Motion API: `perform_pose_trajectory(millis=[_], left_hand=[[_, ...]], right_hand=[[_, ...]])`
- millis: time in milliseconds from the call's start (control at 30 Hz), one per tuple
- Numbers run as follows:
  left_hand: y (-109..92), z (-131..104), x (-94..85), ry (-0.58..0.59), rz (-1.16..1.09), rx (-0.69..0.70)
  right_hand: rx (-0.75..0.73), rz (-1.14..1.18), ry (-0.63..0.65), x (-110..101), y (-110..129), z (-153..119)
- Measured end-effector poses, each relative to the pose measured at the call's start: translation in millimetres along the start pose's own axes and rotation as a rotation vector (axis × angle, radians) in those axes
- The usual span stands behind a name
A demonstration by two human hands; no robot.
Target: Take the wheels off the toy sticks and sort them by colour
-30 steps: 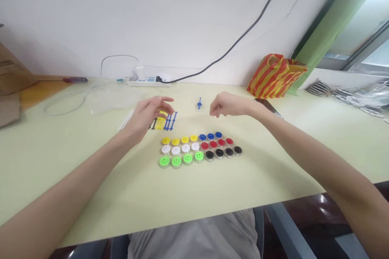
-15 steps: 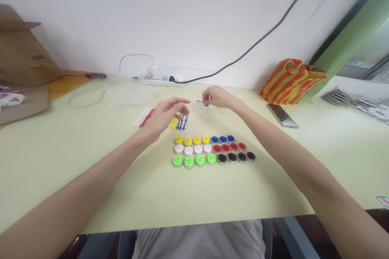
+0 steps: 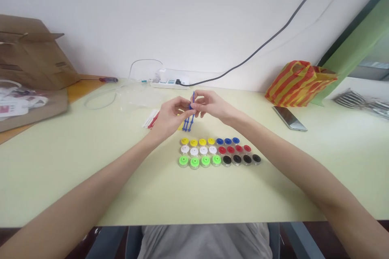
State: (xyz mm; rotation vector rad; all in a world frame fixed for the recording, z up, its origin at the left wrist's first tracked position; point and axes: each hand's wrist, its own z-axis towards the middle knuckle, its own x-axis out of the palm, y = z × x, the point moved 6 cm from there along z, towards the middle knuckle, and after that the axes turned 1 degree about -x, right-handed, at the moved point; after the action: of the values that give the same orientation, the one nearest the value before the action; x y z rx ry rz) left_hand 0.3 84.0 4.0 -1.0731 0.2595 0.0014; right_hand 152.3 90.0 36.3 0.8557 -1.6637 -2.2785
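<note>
Both hands meet above the table's middle. My right hand [image 3: 209, 105] pinches an upright blue stick [image 3: 193, 96]. Closed at the fingertips, my left hand [image 3: 173, 115] touches a small blue piece at the stick's lower part. Under the hands lie several blue sticks [image 3: 187, 124] and partly hidden yellow ones [image 3: 180, 127], with red [image 3: 153, 121] and white sticks [image 3: 149, 119] left of them. Nearer stand rows of round pieces: yellow [image 3: 202, 142], blue [image 3: 227, 141], white [image 3: 203, 150], red [image 3: 238, 148], green [image 3: 206, 161] and black [image 3: 247, 159].
A power strip [image 3: 170, 85] with a black cable lies by the wall, beside a clear plastic bag [image 3: 136, 99]. At the right are a phone [image 3: 290, 118] and a striped bag [image 3: 294, 85]. A cardboard box [image 3: 36, 56] and a screwdriver [image 3: 108, 79] are at the left.
My right hand has moved left with the blue stick, which has turned from level to upright. My left hand has closed its fingers and come up against my right.
</note>
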Motion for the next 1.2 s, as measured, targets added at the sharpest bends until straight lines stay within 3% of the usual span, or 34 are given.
perform_pose_trajectory(millis=[267, 433, 533, 633, 733, 833, 900, 1033, 1200], left_hand=[[-5, 0, -0.7, 0.030, -0.089, -0.006], [-2, 1, -4.2, 0.038, -0.118, -0.031], [-1, 5, -15.8, -0.028, -0.113, -0.028], [1, 9, -26.7, -0.120, -0.134, -0.021], [6, 10, -29.8, -0.179, -0.153, -0.056], [10, 9, -27.9, -0.194, -0.159, -0.076], [11, 9, -26.8, -0.200, -0.152, -0.082], [9, 8, -26.0, -0.206, -0.121, -0.099], [8, 8, -26.1, -0.212, -0.108, -0.099]], right_hand=[[0.021, 0.270, 0.102, 8, -9, 5], [0.094, 0.271, 0.143, 5, -11, 4], [0.124, 0.214, 0.202, -8, -10, 0], [0.147, -0.056, 0.194, -25, -14, 0], [0.236, -0.587, 0.110, -38, -26, 2], [0.299, -1.151, 0.083, -35, -36, 2], [0.308, -1.361, 0.123, -26, -40, 0], [0.321, -1.406, 0.177, -14, -44, -4], [0.329, -1.389, 0.209, -16, -43, -3]])
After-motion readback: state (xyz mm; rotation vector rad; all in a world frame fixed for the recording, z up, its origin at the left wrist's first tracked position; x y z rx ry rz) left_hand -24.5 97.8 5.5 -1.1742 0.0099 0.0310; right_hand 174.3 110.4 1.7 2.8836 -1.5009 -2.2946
